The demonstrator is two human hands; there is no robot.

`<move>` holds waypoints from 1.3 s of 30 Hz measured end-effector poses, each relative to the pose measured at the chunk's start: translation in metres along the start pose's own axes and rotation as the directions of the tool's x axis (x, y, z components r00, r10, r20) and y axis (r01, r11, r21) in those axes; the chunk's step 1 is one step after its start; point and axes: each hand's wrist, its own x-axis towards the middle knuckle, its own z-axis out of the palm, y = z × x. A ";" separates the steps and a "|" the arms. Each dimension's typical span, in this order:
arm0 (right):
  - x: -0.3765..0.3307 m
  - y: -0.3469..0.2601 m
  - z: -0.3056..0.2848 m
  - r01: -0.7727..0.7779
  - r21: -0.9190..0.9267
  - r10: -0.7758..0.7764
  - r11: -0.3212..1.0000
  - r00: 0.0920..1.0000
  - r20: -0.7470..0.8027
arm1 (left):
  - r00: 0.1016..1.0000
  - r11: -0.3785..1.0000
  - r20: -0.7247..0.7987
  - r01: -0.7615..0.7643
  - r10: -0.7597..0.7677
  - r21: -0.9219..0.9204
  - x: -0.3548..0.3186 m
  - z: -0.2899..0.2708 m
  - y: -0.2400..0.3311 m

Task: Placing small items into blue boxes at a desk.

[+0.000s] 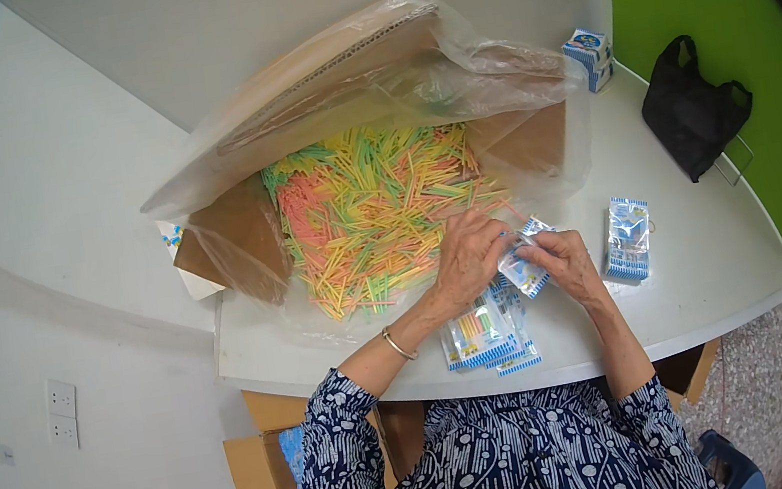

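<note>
From my remote view, a large cardboard box (238, 237) lined with clear plastic lies open toward the back-left of the white desk (718, 266), and it is heaped with loose coloured sticks (366, 213) in pink, yellow, green and orange. I judge that most of the stock is not yet bagged.

At the desk's front edge lies a small pile of filled packets (481, 337), blue-and-white sleeves with sticks showing inside.

Above them my left hand (467, 258) curls over the mouth of one small packet (524, 270), fingers bent and pinched at its top. My right hand (565, 261) grips the same packet from the right, fingers closed round its edge. I cannot tell whether sticks are inside yet.

Further right lies a second stack of packets (627, 239), and beyond it a black bag (693, 113) near the desk's right edge.
</note>
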 end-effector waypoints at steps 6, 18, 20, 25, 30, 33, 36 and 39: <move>0.002 -0.001 0.002 -0.023 -0.072 0.027 0.997 0.998 0.050 | 0.998 0.999 0.046 -0.033 0.035 -0.034 -0.003 0.000 -0.027; 0.004 0.013 0.004 -0.062 -0.186 0.067 0.981 0.997 0.023 | 0.962 0.629 0.267 -0.170 -0.061 0.758 0.048 -0.012 -0.121; 0.006 0.013 0.004 -0.058 -0.200 0.068 0.978 0.997 0.047 | 0.964 0.593 0.260 -0.176 -0.059 0.786 0.049 -0.001 -0.127; 0.006 0.011 0.002 -0.052 -0.207 0.063 0.977 0.997 0.046 | 0.974 0.489 0.225 -0.199 0.005 0.849 0.048 0.017 -0.131; 0.006 0.010 0.001 -0.059 -0.194 0.069 0.979 0.997 0.046 | 0.978 0.575 0.207 -0.187 0.030 0.797 0.042 0.016 -0.133; 0.006 0.014 0.001 -0.045 -0.167 0.054 0.985 0.997 0.051 | 0.988 0.683 0.151 -0.094 -0.025 0.725 0.037 0.008 -0.133; 0.008 0.015 0.000 -0.127 -0.105 0.130 0.986 0.991 0.025 | 0.998 0.772 0.023 0.025 -0.052 0.635 0.032 0.000 -0.129; 0.012 0.033 0.001 -0.095 -0.108 0.095 0.990 0.995 -0.002 | 0.967 0.893 -0.058 0.251 -0.248 0.375 0.039 -0.019 -0.122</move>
